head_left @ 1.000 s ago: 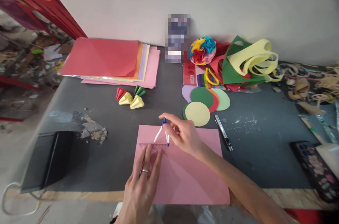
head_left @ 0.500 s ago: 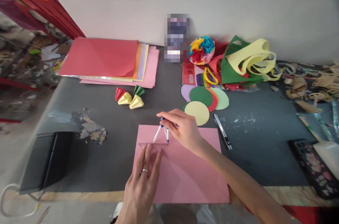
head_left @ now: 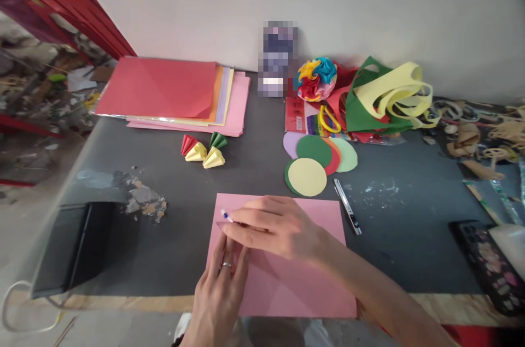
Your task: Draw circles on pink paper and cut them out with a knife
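Dark grey table top (head_left: 254, 161) against a pale wall, cluttered at the back. Largest on it: stack of coloured paper sheets, red on top (head_left: 164, 90), far left; then the pink paper sheet (head_left: 295, 281) at the near edge, directly under both hands. Right hand (head_left: 279, 227) lies low across the sheet's upper left part, fingers closed on a small white-and-blue drawing compass (head_left: 226, 217); only its tip shows, poking out leftward past the fingertips, long axis roughly left to right and nearly flat to the paper. Left hand (head_left: 219, 298), ring on one finger, comes up from below, fingers spread flat and pressing on the sheet just under the right hand; whether the ruler sits beneath them I cannot tell. Both hands are touching or nearly so, the right being the one on the compass. Beyond the sheet: fan of cut paper circles, yellow one foremost (head_left: 307, 176); slim black-and-silver utility knife (head_left: 346, 206) just off the sheet's right corner; four small folded paper cones (head_left: 203, 151), well apart. Nothing lies on the pink sheet itself besides the hands.
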Available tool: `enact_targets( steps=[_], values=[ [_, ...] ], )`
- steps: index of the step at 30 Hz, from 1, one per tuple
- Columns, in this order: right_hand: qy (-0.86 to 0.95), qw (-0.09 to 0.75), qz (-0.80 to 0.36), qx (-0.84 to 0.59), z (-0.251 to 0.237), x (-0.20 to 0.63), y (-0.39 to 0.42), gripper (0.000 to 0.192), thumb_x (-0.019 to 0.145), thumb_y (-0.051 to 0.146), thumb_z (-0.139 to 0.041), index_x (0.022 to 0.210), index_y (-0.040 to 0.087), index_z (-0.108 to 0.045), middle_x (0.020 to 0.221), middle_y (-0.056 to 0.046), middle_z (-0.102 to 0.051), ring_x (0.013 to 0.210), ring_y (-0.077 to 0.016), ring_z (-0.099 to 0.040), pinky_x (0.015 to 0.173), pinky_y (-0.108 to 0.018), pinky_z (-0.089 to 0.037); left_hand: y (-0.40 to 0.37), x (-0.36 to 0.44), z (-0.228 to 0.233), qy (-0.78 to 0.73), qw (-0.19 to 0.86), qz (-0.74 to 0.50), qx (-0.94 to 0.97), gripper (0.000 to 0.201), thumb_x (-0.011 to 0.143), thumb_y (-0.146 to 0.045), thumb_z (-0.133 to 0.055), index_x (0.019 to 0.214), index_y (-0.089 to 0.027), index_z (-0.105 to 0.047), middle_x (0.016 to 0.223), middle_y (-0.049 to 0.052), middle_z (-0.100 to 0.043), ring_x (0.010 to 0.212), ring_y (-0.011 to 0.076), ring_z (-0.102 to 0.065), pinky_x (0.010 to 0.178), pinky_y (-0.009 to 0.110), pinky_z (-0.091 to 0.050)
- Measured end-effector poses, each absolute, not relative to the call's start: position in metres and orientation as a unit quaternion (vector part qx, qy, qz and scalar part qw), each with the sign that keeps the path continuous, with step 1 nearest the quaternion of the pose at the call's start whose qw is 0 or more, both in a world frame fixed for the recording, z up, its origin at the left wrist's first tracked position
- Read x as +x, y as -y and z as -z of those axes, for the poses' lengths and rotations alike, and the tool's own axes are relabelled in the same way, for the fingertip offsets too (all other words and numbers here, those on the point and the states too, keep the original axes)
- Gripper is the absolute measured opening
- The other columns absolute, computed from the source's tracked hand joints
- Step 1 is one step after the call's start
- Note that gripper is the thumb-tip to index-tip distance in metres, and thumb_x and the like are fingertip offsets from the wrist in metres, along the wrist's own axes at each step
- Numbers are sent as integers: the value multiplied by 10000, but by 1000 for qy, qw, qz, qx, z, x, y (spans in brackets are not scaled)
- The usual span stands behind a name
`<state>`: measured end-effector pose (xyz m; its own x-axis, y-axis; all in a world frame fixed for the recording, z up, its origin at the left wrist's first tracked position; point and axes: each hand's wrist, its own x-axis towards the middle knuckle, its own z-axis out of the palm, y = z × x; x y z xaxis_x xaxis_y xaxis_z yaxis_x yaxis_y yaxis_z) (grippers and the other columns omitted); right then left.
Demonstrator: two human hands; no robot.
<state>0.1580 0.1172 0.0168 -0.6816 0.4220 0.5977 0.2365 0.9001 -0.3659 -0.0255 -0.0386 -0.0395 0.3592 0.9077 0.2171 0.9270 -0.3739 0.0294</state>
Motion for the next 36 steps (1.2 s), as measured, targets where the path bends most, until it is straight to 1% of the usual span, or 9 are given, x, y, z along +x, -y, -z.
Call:
enact_targets(
  steps=[3,6,11,14,19,26,29,32,36],
  values=[
    [891,375,-160,-200,-15,157,-112,306,989,138,-625,1279,228,-666,1063,-28,-782,990,-150,-700,924,-303,-627,39,-25,38,560,53,79,-823,905,871,8,-557,1630,-156,-93,1540,182,-525,1491,331,-419,894,294,-654],
    [849,409,-214,-258,-12,154,-111,311,983,140,-630,1262,270,-674,1021,-17,-784,899,-147,-699,843,-305,-638,36,-23,33,568,41,73,-819,880,875,9,-560,1633,-179,-154,1605,178,-440,1472,305,-469,929,276,-637],
    [786,425,-268,-361,-12,143,-117,191,987,177,-651,1138,271,-718,941,4,-784,807,-125,-694,784,-272,-613,35,-23,32,571,25,71,-817,901,828,37,-588,1623,-181,-225,1576,154,-511,1463,290,-495,854,243,-649],
    [789,426,-266,-353,-9,137,-124,154,1017,223,-628,1125,262,-731,932,4,-781,798,-108,-688,792,-248,-599,36,-24,35,570,34,76,-818,915,803,38,-597,1617,-191,-250,1548,156,-548,1437,308,-528,791,265,-666],
    [808,419,-252,-330,-4,129,-133,151,1012,217,-643,1118,225,-750,894,3,-768,825,-110,-684,812,-243,-583,37,-24,36,571,31,66,-818,875,816,17,-597,1608,-199,-293,1559,157,-539,1443,309,-520,797,255,-657],
    [821,396,-257,-320,-2,123,-140,168,1018,214,-626,1123,234,-756,905,9,-769,829,-106,-669,831,-245,-573,35,-23,33,572,47,50,-817,902,839,45,-603,1623,-199,-231,1541,162,-554,1434,314,-525,798,252,-653],
    [825,389,-260,-317,-2,121,-142,162,1011,210,-638,1119,229,-758,911,10,-769,837,-105,-666,819,-238,-562,36,-24,33,568,54,44,-820,895,835,55,-610,1617,-194,-253,1546,161,-549,1439,319,-517,826,257,-650],
    [826,378,-263,-325,-6,123,-144,128,1002,209,-656,1072,224,-762,903,12,-767,831,-108,-659,799,-235,-550,38,-25,33,567,50,28,-822,860,838,50,-603,1603,-199,-299,1580,152,-513,1473,318,-474,832,242,-643],
    [826,372,-257,-338,-11,134,-146,85,989,217,-681,948,213,-755,850,19,-757,796,-110,-643,756,-230,-527,37,-24,34,571,44,22,-819,844,845,46,-596,1598,-216,-316,1600,132,-497,1504,298,-434,875,236,-634]
  ],
)
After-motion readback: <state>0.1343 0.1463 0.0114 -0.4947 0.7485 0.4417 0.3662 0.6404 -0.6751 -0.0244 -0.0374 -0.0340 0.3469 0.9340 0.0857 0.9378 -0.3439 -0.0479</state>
